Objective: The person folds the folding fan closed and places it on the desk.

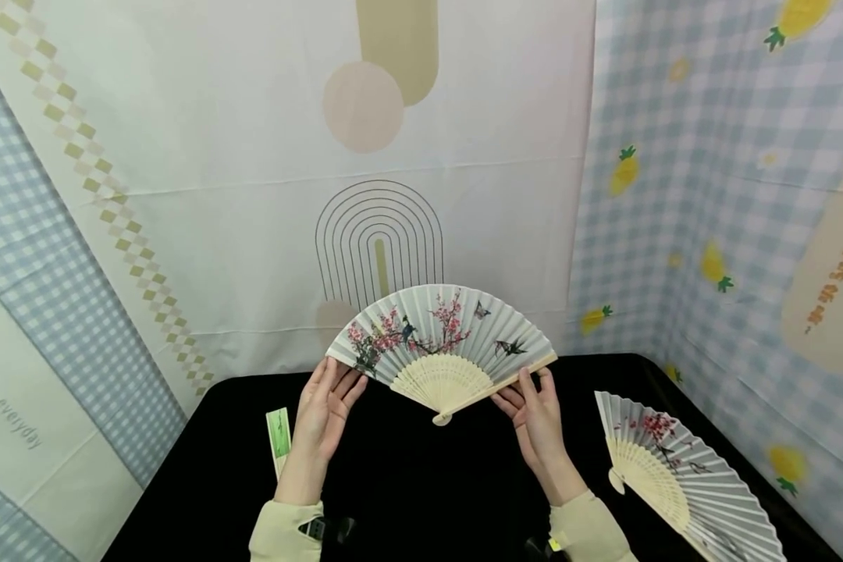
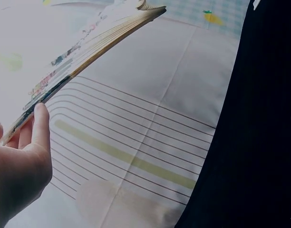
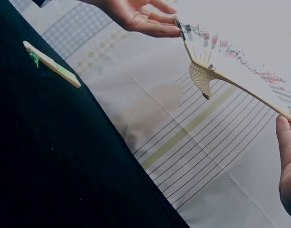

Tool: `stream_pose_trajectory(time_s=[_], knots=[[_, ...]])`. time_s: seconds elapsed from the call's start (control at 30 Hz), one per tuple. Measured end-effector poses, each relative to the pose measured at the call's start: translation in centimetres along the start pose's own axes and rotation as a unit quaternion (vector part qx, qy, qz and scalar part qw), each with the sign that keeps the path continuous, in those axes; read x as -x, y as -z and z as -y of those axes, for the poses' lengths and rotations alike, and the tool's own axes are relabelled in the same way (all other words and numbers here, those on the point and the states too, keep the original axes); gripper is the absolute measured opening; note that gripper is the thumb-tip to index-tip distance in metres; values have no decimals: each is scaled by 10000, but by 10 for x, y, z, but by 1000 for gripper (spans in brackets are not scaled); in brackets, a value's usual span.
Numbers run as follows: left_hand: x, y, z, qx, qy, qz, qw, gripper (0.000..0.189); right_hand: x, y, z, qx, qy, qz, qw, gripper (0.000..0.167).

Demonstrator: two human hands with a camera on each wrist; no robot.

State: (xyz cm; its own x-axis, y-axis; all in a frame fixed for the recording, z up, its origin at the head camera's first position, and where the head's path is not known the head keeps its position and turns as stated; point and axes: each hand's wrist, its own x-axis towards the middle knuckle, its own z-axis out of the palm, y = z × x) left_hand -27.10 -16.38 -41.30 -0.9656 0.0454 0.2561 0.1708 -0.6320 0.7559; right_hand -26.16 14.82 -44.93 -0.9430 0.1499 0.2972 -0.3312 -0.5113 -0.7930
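An open folding fan point(image 1: 439, 332) with pink blossoms, birds and a butterfly is spread in front of me, pale ribs down and leaf up. My left hand point(image 1: 326, 410) pinches its left end, thumb in front and fingers behind. At the other end, my right hand point(image 1: 537, 417) holds the pale outer rib in the same way. Seen nearly edge-on, the fan point(image 2: 105, 45) slants up from the left hand point(image 2: 24, 171) in the left wrist view. The right wrist view shows its pivot end point(image 3: 202, 76) above the black table, between both hands.
A second open fan point(image 1: 674, 468) with red blossoms lies on the black tabletop point(image 1: 421, 492) at the right. Left of my left wrist is a narrow pale piece with a green panel point(image 1: 279, 433), partly behind the forearm. Patterned cloth point(image 1: 253, 234) hangs behind the table.
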Motion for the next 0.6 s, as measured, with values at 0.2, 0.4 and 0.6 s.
stream_pose_trajectory(time_s=[0.2,0.4,0.6], knots=[[-1,-2,2,-426,-39,-136,9990,51,2,2,-2,146,-61,33,9999,43],[-3,-4,1,-513,-105,-191,9984,50,0,-1,-3,209,-74,49,9997,44],[-2,-3,0,-550,-12,-423,9976,46,1,-5,-5,269,-282,35,9992,43]])
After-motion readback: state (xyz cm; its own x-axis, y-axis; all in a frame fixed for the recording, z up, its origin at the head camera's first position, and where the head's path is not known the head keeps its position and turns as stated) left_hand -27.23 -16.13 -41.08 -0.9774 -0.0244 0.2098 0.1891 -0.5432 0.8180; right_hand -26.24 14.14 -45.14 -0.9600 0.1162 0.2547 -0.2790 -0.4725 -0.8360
